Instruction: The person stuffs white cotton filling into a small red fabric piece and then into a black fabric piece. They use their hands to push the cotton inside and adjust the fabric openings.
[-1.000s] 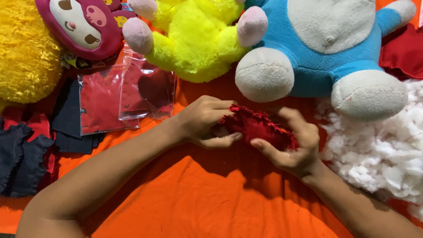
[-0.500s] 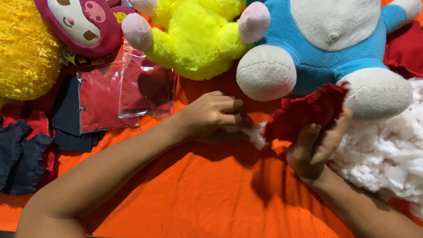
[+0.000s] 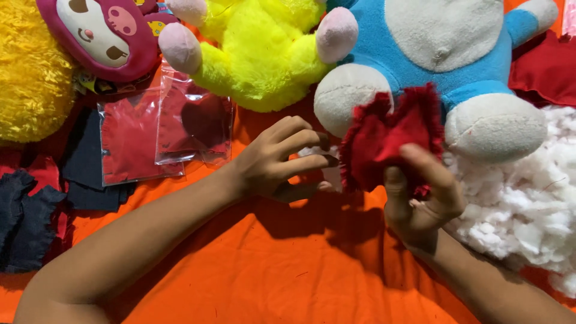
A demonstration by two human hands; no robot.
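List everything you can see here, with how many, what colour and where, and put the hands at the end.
red fringed fabric piece: one, red, centre, held up in the right hand
blue plush toy: one, blue and off-white, top right
yellow-green plush toy: one, top centre
pink-hooded plush toy: one, top left
furry yellow cushion: one, left edge
clear bags: two, holding red pieces, left of centre
dark fabric scraps: several, navy, far left
white stuffing: one heap, right
orange cloth: one, underneath everything
left hand: pinching a tuft of stuffing
right hand: gripping the fabric piece
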